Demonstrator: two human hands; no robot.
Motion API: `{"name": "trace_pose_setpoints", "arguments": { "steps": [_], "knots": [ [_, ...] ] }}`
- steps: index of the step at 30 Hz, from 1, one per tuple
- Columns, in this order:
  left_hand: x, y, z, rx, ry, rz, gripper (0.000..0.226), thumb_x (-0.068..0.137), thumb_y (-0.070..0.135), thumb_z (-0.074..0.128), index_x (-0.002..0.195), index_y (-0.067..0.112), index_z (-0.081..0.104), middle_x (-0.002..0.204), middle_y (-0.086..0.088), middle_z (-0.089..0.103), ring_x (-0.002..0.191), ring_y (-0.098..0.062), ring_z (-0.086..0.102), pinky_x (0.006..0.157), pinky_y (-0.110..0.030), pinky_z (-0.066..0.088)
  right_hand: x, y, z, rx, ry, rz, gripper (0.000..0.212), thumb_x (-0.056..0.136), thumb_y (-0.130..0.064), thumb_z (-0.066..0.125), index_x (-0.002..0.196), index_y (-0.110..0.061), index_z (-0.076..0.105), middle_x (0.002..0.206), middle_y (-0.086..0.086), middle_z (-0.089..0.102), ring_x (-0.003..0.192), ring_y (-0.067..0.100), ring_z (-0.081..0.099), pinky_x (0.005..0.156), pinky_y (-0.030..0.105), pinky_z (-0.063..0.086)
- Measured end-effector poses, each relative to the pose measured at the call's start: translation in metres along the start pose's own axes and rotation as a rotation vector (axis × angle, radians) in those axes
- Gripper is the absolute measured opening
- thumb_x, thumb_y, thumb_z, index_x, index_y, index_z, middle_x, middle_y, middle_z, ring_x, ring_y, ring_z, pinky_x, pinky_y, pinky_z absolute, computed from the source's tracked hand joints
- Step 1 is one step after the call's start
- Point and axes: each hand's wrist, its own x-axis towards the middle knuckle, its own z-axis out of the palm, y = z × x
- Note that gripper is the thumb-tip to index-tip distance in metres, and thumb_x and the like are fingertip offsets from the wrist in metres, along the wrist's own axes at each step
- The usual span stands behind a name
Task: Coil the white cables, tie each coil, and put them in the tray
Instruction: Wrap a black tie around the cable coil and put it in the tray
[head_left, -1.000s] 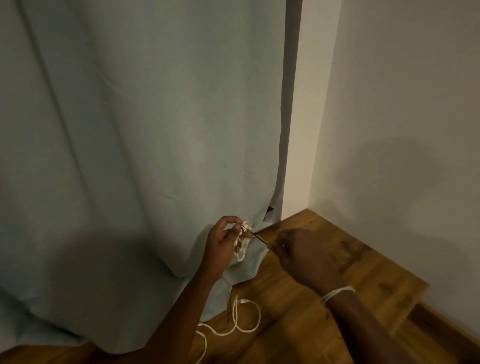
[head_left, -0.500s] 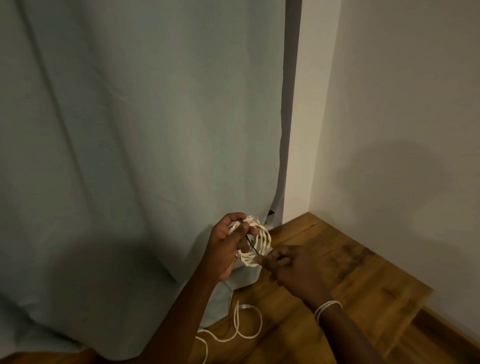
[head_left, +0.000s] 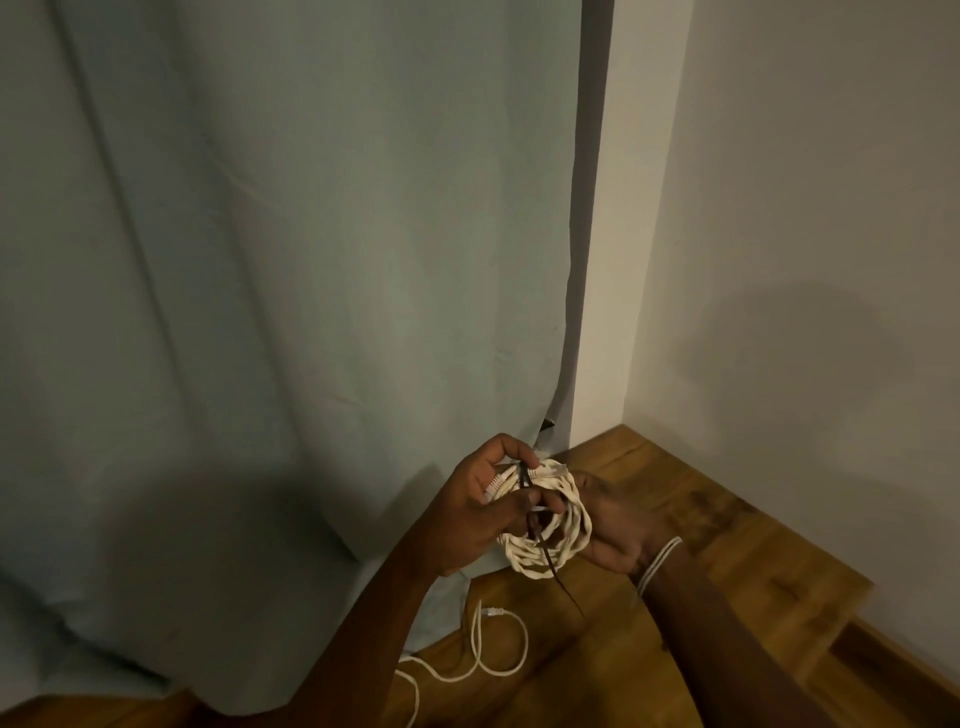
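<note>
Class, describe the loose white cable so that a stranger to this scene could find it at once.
Start at the blue-grey curtain and follow its hem down to the wooden floor. The loose white cable lies there in open loops below the hands. Unlike the coil held in the hands, it is unwound and untied.

Two hands show: the left hand (head_left: 470, 512) and the right hand (head_left: 618, 530). One coil of white cable (head_left: 550, 525), with one dark tie (head_left: 540, 540) across it. One loose white cable (head_left: 493, 649) on the floor (head_left: 727, 545). One curtain (head_left: 285, 286). One white wristband (head_left: 657, 564).
</note>
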Motion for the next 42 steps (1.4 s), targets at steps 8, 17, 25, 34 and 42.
{"name": "trace_pose_setpoints", "arguments": {
  "steps": [8,17,25,34,42],
  "knots": [
    [-0.004,-0.004,0.007,0.147,0.009,0.010,0.048,0.087,0.033,0.066,0.131,0.031,0.047,0.124,-0.001,0.063,0.114,-0.023,0.062,0.094,-0.044,0.054,-0.001,0.005,-0.008,-0.019,-0.102,-0.017,0.055,0.038,-0.027,0.102,0.086,-0.009,0.082,0.089,0.014,0.077,0.081,0.022,0.075,0.075,0.033,0.063],
    [-0.004,-0.014,0.008,0.753,0.100,0.221,0.025,0.099,0.023,0.047,0.122,0.013,0.048,0.127,0.003,0.040,0.103,-0.007,0.057,0.086,-0.016,0.050,-0.013,0.005,-0.010,-0.050,-0.095,-0.006,0.035,0.050,-0.025,0.098,0.076,-0.011,0.080,0.075,0.011,0.076,0.067,0.018,0.074,0.059,0.026,0.061],
    [-0.006,-0.018,0.009,0.695,0.094,0.183,0.032,0.096,0.033,0.045,0.122,0.014,0.050,0.117,0.001,0.051,0.104,-0.009,0.058,0.090,-0.023,0.051,0.002,0.005,-0.012,-0.489,0.060,-0.244,0.015,0.077,-0.021,0.079,0.087,-0.012,0.073,0.076,0.000,0.074,0.072,0.005,0.071,0.070,0.019,0.059],
    [-0.021,-0.009,-0.011,0.721,-0.099,0.038,0.024,0.097,0.024,0.053,0.112,0.017,0.036,0.095,0.006,0.057,0.083,-0.003,0.060,0.073,-0.012,0.047,-0.015,-0.020,-0.049,-0.577,0.161,-0.346,0.018,0.082,-0.017,0.067,0.095,-0.015,0.080,0.074,0.004,0.074,0.056,0.015,0.050,0.052,0.024,0.044],
    [-0.022,-0.022,0.011,0.896,-0.290,-0.041,0.024,0.097,0.022,0.051,0.108,0.029,0.030,0.099,0.007,0.058,0.082,-0.008,0.060,0.066,-0.021,0.045,-0.011,-0.044,-0.026,-0.758,0.124,-0.158,0.010,0.089,-0.011,0.069,0.092,-0.011,0.079,0.075,0.006,0.075,0.065,0.013,0.064,0.064,0.024,0.056]
  ]
}}
